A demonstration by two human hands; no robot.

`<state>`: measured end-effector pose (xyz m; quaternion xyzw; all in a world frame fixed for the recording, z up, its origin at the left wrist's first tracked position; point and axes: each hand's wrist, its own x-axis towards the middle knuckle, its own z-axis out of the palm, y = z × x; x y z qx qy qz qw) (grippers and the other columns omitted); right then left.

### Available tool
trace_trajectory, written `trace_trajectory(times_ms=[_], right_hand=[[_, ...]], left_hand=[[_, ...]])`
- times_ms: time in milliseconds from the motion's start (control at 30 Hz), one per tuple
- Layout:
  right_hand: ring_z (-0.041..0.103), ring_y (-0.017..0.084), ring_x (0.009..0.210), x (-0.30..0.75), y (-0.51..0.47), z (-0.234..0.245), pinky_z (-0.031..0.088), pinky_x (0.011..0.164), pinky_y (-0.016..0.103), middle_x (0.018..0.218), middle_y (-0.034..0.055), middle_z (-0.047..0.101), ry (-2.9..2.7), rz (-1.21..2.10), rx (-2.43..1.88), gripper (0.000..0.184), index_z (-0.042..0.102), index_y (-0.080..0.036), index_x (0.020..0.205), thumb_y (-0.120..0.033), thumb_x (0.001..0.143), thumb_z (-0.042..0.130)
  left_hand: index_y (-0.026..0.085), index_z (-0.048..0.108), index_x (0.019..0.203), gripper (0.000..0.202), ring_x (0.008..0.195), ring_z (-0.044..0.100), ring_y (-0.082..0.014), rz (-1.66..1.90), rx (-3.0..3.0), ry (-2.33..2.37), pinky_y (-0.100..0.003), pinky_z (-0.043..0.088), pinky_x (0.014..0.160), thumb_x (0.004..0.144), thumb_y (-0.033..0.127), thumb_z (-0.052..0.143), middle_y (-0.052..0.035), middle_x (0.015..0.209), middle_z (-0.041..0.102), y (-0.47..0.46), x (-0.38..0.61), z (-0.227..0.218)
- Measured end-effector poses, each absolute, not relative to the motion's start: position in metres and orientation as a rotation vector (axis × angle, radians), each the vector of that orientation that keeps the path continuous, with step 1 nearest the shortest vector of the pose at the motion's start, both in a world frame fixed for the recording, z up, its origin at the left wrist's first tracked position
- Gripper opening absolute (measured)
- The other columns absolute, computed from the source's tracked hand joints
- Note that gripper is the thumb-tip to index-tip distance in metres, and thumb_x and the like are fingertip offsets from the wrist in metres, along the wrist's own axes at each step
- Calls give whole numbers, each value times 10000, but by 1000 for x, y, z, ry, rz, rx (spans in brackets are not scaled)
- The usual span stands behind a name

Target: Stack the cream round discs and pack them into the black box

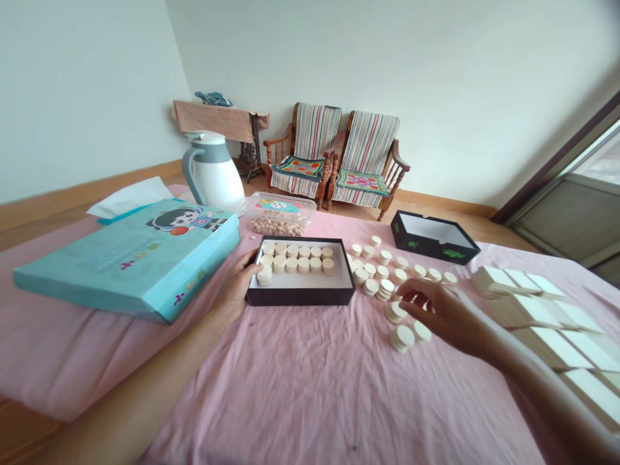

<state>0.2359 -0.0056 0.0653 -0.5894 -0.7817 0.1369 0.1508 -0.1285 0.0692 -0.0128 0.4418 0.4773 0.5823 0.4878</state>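
A black box (300, 294) with a white lining lies on the pink cloth (310, 387) and holds two rows of cream round discs (296, 257). My left hand (238, 287) rests against the box's left wall, fingers curled over the rim beside a disc at the corner. My right hand (443, 310) hovers palm down over loose discs (382, 274) scattered to the right of the box, its fingers bent above a disc (396, 312). Two more discs (409, 336) lie just below it.
A light blue flat box (130, 265) lies at the left, a white jug (213, 171) and a clear tub of beads (278, 215) behind. An empty black lid (433, 237) sits at back right. White boxes (542, 316) are stacked at the right. Two striped chairs (334, 158) stand by the wall.
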Motion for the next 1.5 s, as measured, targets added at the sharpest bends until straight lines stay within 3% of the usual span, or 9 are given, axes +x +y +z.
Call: trace_trajectory(times_ms=[333,600,933,1200,1367,1500], right_hand=[[619,211,805,243,-51,40,437,714,343,948,85,652,-2404,247,-1841,231,575,-195,1034,-194,803,571],[611,222,817,227,-48,28,424,696,334,950,98,622,-2404,275,-1888,258,561,-175,1063,-197,806,580],[618,229,890,216,-42,29,448,745,314,986,100,629,-2358,440,-1939,243,596,-199,987,-127,759,554],[605,270,1027,218,-47,12,486,850,390,1104,146,613,-2373,361,-1864,493,517,-175,1223,-116,734,491],[601,238,961,225,-42,12,483,815,356,1030,115,610,-2418,352,-1756,327,558,-203,1029,-120,721,486],[578,190,766,203,-17,56,440,679,307,874,67,599,-2490,258,-1723,187,560,-205,893,-133,734,490]], left_hand=[[154,532,1289,632,811,659,-200,1375,1064,1195,-241,480,639,673,259,628,-52,1066,706,69,-125,-9],[147,515,1316,639,742,639,-188,1351,1060,1207,-242,444,620,693,233,628,-40,1011,729,69,-125,-8],[159,550,1278,596,890,638,-217,1380,1085,1212,-242,449,648,692,241,622,-43,1082,708,68,-127,-8],[161,584,1240,578,857,662,-222,1383,1120,1232,-274,489,690,671,262,603,-63,1084,700,69,-128,-10],[160,577,1254,585,926,654,-244,1411,1131,1227,-299,497,743,677,258,585,-75,1124,686,67,-129,-12],[163,570,1262,581,948,650,-259,1407,1134,1228,-304,501,725,688,257,575,-79,1137,681,66,-129,-12]])
